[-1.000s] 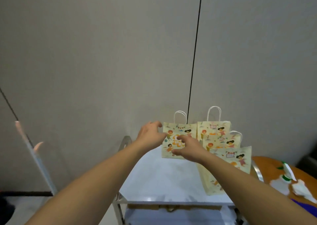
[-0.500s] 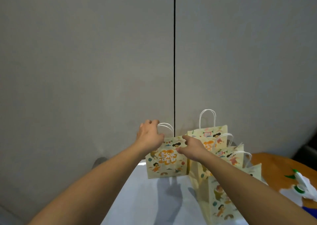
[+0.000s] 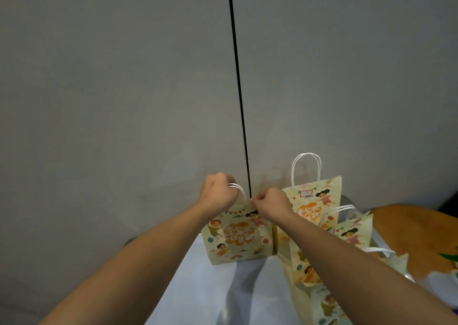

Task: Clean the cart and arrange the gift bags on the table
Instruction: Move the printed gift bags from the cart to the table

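A cream gift bag (image 3: 236,240) printed with cartoon children stands on the white cart top (image 3: 198,290). My left hand (image 3: 218,193) grips its white handle loops. At the bag's top right edge my right hand (image 3: 271,204) pinches the rim. To the right, three more bags of the same print stand close together: a tall one (image 3: 313,200) at the back, one (image 3: 347,235) in front of it, and a nearer one (image 3: 327,305) partly hidden by my right forearm.
A grey wall with a black vertical seam (image 3: 238,89) rises right behind the cart. At the right is a round orange table (image 3: 411,230), with a green and white object (image 3: 452,257) cut off by the frame edge.
My view has moved closer to the bags and the wall. The left hand has gone from the bag's top edge to its handles, and the bag now stands a little apart from the others.
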The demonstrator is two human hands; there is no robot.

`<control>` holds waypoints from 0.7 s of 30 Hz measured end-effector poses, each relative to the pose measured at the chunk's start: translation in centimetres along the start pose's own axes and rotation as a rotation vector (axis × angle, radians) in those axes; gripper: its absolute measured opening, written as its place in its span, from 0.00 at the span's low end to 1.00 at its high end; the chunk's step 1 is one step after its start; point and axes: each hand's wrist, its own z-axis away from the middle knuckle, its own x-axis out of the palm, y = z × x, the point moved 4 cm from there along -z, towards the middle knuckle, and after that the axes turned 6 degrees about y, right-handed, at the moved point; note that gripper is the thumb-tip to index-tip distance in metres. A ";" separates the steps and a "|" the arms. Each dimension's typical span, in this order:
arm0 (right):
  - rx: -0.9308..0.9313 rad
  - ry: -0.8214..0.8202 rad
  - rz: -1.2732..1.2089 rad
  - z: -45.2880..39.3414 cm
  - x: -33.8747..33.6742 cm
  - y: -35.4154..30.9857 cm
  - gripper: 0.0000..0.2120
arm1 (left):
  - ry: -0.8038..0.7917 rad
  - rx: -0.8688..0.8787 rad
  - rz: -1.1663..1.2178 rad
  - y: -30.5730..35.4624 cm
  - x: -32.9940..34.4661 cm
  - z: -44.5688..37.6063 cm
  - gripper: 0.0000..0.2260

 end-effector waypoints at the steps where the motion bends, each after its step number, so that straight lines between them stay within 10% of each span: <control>1: 0.000 0.004 -0.010 -0.1 -0.1 -0.1 0.14 | 0.011 -0.010 0.020 0.0 -0.3 -0.4 0.13; 21: 0.182 0.200 -0.396 12.0 -0.3 -2.9 0.09 | 0.079 0.316 0.199 -1.2 -8.4 6.1 0.08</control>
